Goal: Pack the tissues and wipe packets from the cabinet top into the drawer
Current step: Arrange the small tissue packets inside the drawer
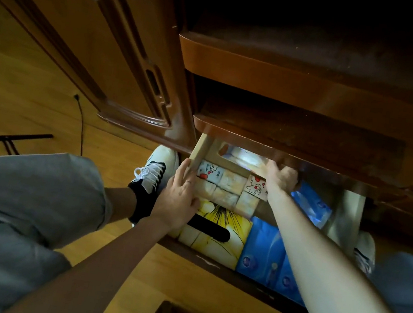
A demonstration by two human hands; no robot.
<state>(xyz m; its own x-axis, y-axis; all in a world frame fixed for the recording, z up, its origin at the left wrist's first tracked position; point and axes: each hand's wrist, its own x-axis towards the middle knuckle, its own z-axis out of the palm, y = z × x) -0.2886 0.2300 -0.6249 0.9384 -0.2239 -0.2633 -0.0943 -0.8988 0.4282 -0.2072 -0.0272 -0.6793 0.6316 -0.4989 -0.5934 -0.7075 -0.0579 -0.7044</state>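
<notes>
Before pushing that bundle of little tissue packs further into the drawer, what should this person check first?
1. Both hands on the bundle: ok. The left hand and right hand press the small tissue packs from either side.
2. Drawer open enough: ok.
3. Room at the back: cannot tell, the cabinet ledge hides it.
4. Bundle lying flat: cannot tell, it rests on the yellow pack.
5. Blue packs out of the way: ok, they lie beside it.
</notes>
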